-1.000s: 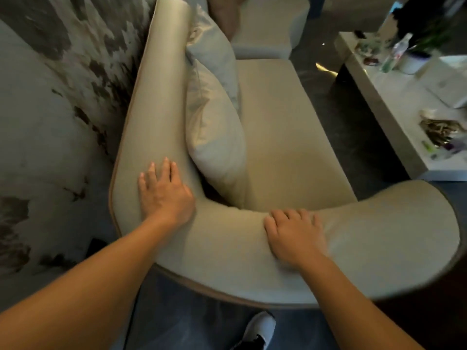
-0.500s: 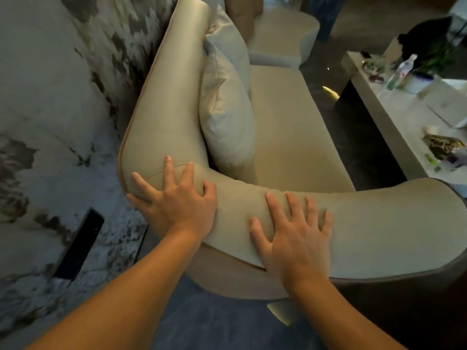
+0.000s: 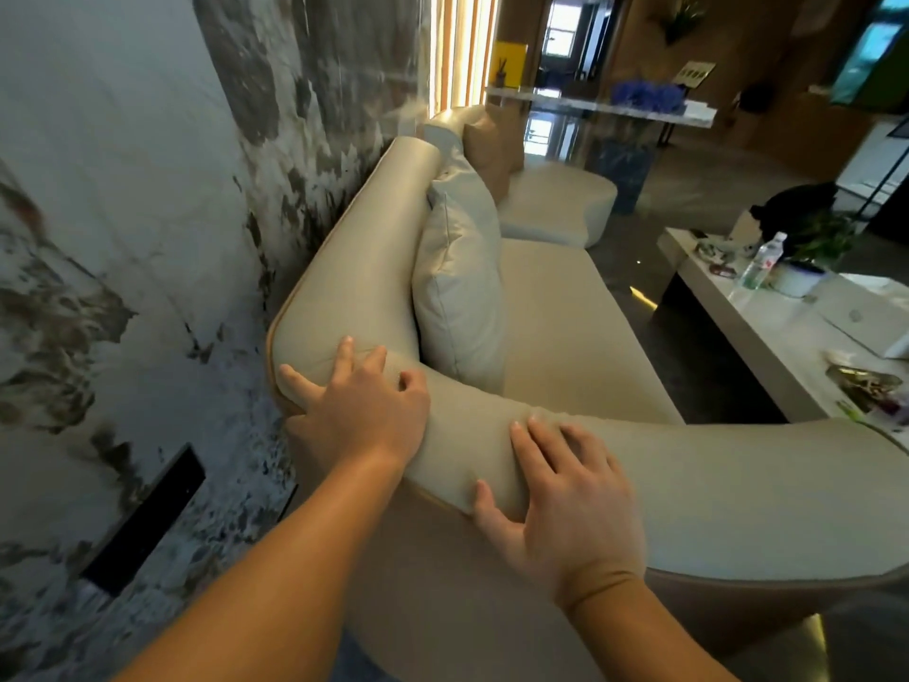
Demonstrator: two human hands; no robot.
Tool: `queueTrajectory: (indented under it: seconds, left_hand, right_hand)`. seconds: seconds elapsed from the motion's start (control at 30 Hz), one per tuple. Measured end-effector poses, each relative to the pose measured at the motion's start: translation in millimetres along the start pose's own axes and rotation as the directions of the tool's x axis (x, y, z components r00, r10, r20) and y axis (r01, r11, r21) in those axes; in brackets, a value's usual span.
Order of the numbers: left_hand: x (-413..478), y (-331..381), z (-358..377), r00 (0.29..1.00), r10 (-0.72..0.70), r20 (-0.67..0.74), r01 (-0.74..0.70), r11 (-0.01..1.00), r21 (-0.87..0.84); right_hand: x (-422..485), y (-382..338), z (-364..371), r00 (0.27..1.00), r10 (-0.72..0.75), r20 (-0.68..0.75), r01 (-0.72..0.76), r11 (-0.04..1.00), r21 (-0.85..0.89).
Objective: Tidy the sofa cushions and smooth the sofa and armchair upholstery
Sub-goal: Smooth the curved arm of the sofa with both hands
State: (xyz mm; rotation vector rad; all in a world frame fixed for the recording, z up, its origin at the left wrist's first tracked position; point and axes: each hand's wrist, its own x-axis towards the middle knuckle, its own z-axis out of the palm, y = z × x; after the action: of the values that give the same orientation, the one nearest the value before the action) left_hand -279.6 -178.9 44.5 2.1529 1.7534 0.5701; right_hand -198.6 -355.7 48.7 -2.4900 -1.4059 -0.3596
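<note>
A cream sofa (image 3: 565,307) runs away from me along the mottled wall, and its curved padded backrest (image 3: 738,484) wraps across the foreground. My left hand (image 3: 366,411) lies flat on the corner of the backrest, fingers spread. My right hand (image 3: 565,504) presses palm-down on the backrest's top just to the right, thumb hooked over the near edge. Neither hand holds anything. A pale cushion (image 3: 460,292) stands upright against the back, with another behind it. A tan cushion (image 3: 492,150) sits at the far end.
A white coffee table (image 3: 767,327) at the right carries a water bottle (image 3: 761,260), a potted plant (image 3: 806,265), a white box (image 3: 870,312) and small clutter. A rounded cream ottoman section (image 3: 556,199) lies beyond the seat. The wall (image 3: 147,189) hugs the sofa's left side.
Both hands have slid toward me along the backrest, from its top surface to the near outer edge, and their fingers have spread. My view has lifted, showing more of the room.
</note>
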Motion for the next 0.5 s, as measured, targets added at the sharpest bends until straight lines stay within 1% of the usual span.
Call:
queueTrajectory:
  seconds: [0.2, 0.33, 0.5]
  left_hand:
    - [22.7, 12.1, 3.9, 1.0, -0.002, 0.0, 0.002, 1.0, 0.001]
    - [58.5, 18.6, 18.6, 1.0, 0.0, -0.005, 0.0, 1.0, -0.01]
    - [106.9, 32.5, 36.3, 0.999, 0.027, -0.024, -0.027, 1.0, 0.0]
  right_hand:
    - [30.4, 1.1, 7.7, 1.0, -0.006, -0.002, 0.006, 1.0, 0.003]
    - [64.3, 2.7, 23.5, 0.998, -0.004, -0.058, 0.005, 1.0, 0.025]
    - [113.3, 4.2, 41.0, 0.998, 0.007, -0.062, -0.005, 1.0, 0.023]
